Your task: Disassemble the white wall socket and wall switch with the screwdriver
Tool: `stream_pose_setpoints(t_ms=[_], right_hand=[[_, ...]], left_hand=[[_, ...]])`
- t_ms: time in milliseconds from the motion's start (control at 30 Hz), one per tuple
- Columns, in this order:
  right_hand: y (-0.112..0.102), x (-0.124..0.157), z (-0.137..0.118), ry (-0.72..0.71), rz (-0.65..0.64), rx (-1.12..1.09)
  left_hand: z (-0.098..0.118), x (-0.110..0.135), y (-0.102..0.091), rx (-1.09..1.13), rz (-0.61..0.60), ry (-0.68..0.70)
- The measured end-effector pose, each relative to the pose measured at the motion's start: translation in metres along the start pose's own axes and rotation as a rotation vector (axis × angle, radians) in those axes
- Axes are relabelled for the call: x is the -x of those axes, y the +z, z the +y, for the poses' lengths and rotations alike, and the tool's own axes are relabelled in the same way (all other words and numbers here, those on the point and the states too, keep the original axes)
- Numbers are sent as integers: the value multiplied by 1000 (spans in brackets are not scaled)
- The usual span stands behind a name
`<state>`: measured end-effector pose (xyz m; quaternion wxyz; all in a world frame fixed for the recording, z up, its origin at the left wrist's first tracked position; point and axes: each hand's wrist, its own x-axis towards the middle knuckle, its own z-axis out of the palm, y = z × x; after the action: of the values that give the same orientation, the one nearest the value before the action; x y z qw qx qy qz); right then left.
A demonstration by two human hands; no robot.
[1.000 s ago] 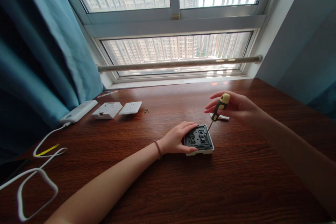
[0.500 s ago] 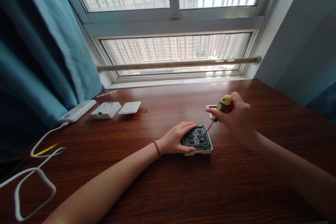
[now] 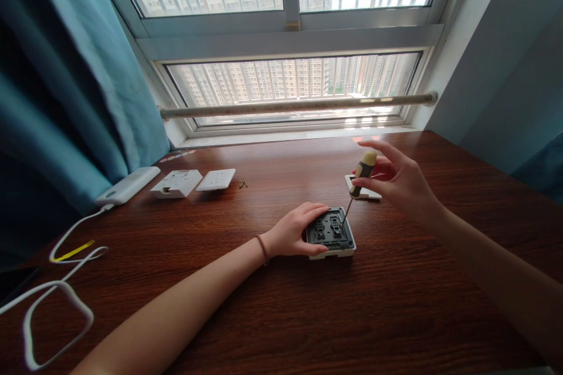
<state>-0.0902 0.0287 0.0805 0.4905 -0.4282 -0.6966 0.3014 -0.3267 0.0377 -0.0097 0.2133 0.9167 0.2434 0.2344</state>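
Observation:
A wall switch (image 3: 328, 234) with its dark inner face up and a white base lies on the wooden table. My left hand (image 3: 299, 230) grips its left side, the thumb along the near edge and the fingers along the far one. Above it, my right hand (image 3: 398, 179) holds a yellow and black screwdriver (image 3: 363, 173) by the handle between thumb and fingers, with the index finger raised. The screwdriver leans slightly, and its tip meets the right part of the switch's inner face. Behind the screwdriver lies a white frame-like cover (image 3: 369, 192), partly hidden.
Further left on the table (image 3: 246, 316) are a white socket box (image 3: 176, 183), a white faceplate (image 3: 216, 179) and several small screws (image 3: 243, 184). A white power bank (image 3: 128, 185) with a looped white cable (image 3: 90, 316) lies by the blue curtain (image 3: 127, 88).
My right hand's grip on the handle has loosened, with the index finger lifted away. The screwdriver stands more upright. My left hand and the switch stay in place.

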Motion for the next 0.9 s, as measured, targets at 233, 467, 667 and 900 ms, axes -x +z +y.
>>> stream_pose_setpoints(t_ms=[233,467,667,900], right_hand=[[-7,1,-3,-113,-208,-62],[-2,-1,-2,-182,-45,-101],[-9,1,-5,-197,-62,-55],[-3,9,-17,-248,-333,-152]], left_hand=[[1,-1,0,1,1,0],[1,0,-1,3,4,-2],[2,-1,-1,20,7,-7],[2,-1,-1,17,19,0]])
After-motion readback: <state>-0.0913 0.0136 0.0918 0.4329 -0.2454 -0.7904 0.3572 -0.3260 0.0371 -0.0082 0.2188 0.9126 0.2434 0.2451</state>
